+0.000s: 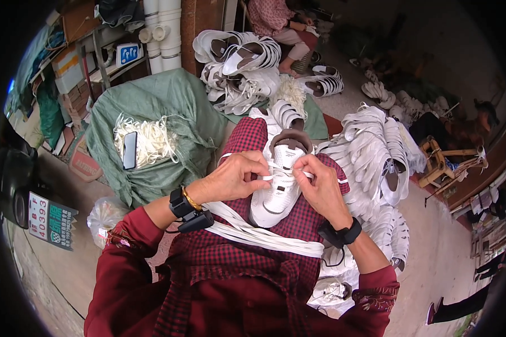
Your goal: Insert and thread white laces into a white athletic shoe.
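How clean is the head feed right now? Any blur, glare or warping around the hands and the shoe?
Head view: soft even daylight with no glare; the left hand, right hand and white shoe are sharp at centre; the fisheye bends the shoe piles toward the rim; the corners are black, and the far background is dimmer and softer.

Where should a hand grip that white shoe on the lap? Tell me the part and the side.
Grip the white shoe at its heel collar, the dark-lined opening at the far end, coming from the far side. The opening faces up with a rim to pinch, while the left hand and right hand crowd the lace area.
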Motion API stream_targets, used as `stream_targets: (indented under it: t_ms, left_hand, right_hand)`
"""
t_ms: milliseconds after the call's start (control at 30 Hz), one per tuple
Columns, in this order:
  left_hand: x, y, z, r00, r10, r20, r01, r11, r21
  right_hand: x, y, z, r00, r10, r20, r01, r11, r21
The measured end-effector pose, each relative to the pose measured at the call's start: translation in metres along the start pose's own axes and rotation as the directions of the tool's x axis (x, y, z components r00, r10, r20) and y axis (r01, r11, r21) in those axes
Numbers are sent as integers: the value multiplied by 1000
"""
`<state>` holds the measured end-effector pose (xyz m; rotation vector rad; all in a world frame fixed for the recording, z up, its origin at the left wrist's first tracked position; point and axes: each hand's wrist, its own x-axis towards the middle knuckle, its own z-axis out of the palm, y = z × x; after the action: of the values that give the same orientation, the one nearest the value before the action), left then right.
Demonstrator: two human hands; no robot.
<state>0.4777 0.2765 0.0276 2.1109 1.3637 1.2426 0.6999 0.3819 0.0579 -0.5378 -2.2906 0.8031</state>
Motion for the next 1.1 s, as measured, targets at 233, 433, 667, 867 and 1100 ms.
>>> stream_targets:
  t_ms: [233,433,667,867,1100]
  left_hand:
    - [3,-10,13,887,292,-359,-134,904,405]
    - [4,-6,30,904,-2,-427,119,962,247]
    - [1,4,28,967,-180,-181,183,983,0]
    - [7,-4,20,962,31,-270,74,926,369]
    - [9,1,6,969,-122,-215,168,963,211]
  right_hand:
    - [-1,14,5,999,52,6,-53,995,85]
    - [-4,31,3,992,105,65,-119,947,299]
    - [1,28,-66,941,326,-86,-165,668,726]
    - [-12,32,-66,975,222,-8,-210,930,302]
    - [-13,28,-32,991,80,-107,-90,991,-95]
